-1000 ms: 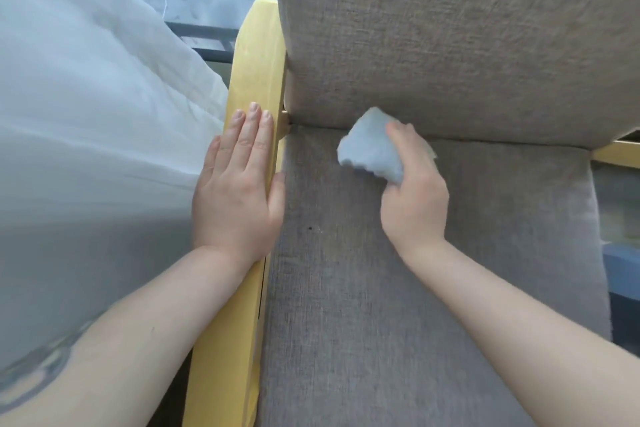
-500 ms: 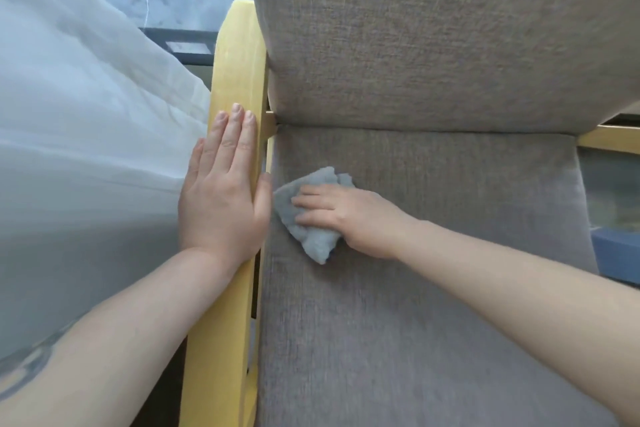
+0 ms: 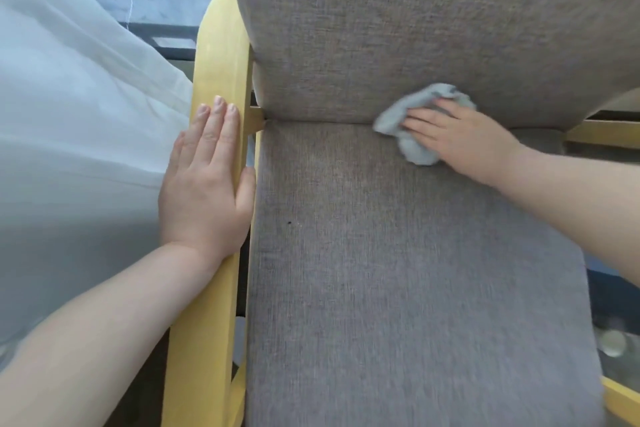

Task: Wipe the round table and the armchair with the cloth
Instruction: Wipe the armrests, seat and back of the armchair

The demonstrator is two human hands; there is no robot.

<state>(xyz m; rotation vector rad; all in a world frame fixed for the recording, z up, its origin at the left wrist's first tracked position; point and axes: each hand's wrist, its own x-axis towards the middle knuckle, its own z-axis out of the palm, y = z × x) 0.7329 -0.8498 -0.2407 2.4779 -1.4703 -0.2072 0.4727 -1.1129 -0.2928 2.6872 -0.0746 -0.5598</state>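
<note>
The armchair fills the view: a grey fabric seat cushion (image 3: pixel 398 270), a grey backrest (image 3: pixel 415 28) above it, and a yellow wooden left armrest (image 3: pixel 214 55). A crumpled light blue-grey cloth (image 3: pixel 408 111) lies at the crease between seat and backrest, toward the right side. My right hand (image 3: pixel 457 139) presses flat on the cloth with straight fingers pointing left. My left hand (image 3: pixel 207 184) rests flat on the left armrest, fingers straight and pointing up along the wood. The round table is not in view.
A white sheer curtain (image 3: pixel 76 114) hangs close against the chair's left side. A window with a dark frame (image 3: pixel 162 42) shows behind the armrest. The yellow right armrest (image 3: pixel 602 133) shows at the right edge, with a small dark speck (image 3: pixel 289 222) on the seat.
My right hand has swept the cloth from the seat's left side, beside the armrest, across to the right and up into the seat-back crease. My left hand stays on the armrest.
</note>
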